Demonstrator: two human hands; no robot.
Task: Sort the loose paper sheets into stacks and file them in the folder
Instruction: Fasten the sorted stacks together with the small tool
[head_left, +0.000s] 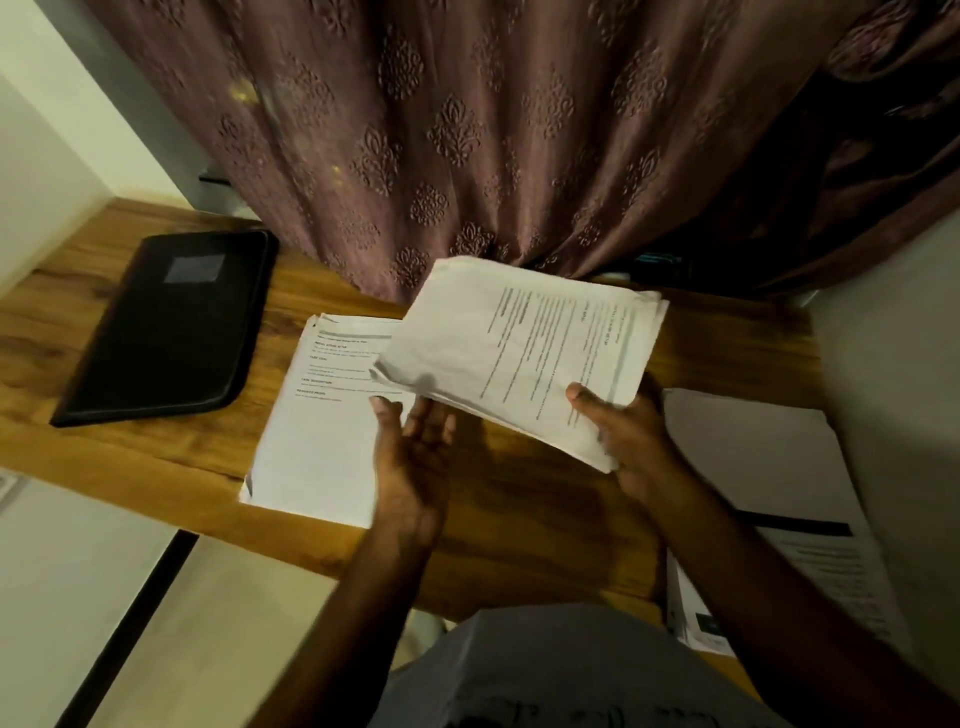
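Observation:
My right hand grips a thick bundle of printed sheets by its near right corner, thumb on top, lifted and tilted above the wooden desk. My left hand is held palm up with relaxed fingers just under the bundle's near left corner; whether it touches the paper I cannot tell. A flat stack of printed sheets lies on the desk left of centre, partly covered by the bundle. Another paper stack lies at the right edge. The closed black folder rests at the far left.
A brown patterned curtain hangs down onto the back of the desk behind the bundle. A white wall borders the right side. The desk's near edge runs diagonally, with pale floor below at left.

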